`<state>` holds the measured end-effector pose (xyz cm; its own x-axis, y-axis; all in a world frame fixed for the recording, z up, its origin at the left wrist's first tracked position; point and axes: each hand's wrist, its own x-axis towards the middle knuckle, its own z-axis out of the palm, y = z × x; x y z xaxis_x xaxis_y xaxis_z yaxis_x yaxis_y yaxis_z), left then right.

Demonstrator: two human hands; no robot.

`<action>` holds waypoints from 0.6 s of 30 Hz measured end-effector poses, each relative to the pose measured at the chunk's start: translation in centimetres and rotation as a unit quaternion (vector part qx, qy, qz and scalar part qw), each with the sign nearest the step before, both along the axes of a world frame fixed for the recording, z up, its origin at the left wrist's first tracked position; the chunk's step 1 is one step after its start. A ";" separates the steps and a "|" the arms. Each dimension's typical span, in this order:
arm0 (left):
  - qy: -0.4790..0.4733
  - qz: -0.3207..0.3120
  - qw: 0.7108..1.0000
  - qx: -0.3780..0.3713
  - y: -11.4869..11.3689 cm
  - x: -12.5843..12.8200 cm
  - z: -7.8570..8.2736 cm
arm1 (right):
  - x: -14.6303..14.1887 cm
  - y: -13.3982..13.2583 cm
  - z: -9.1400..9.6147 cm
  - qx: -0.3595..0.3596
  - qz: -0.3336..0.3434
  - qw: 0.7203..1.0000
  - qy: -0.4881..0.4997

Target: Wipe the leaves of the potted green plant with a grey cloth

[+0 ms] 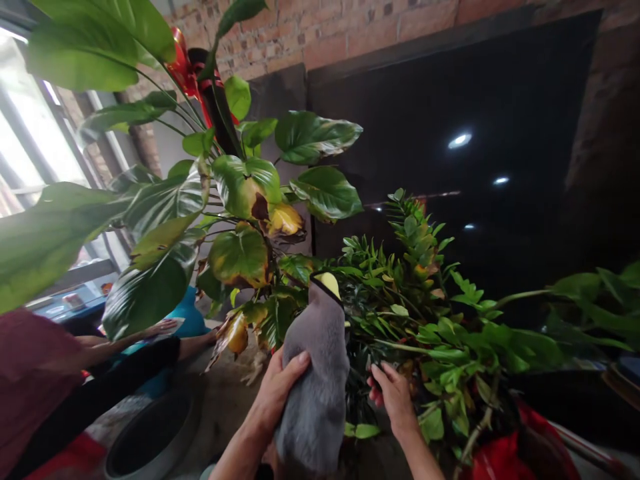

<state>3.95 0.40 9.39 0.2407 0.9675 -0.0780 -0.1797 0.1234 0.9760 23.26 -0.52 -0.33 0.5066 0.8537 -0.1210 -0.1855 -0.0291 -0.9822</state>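
A grey plush cloth [320, 380] with a black edge and a yellow patch at its top hangs in front of me. My left hand [281, 385] is closed around its left side, thumb on the front. To the right of the cloth, my right hand [393, 398] has its fingers curled in with the thumb against them, close to low leaves. Whatever those fingers hold, if anything, is too small to make out. Behind the hands grows a bushy green plant [390, 287]. A tall large-leaved plant [247, 183] with yellowed, browned leaves rises to the left.
At the left a person in a dark red top [37, 387] reaches toward the plants, near a blue container [190, 313]. A round dark pot [150, 437] stands on the floor. Red wrapping [520, 443] lies at lower right. A glossy black panel [450, 87] backs the plants.
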 end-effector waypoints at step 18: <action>0.032 -0.070 0.997 -0.013 1.7 1.3 -1.8 | 1.2 -1.6 -0.5 0.000 0.101 0.995 0.027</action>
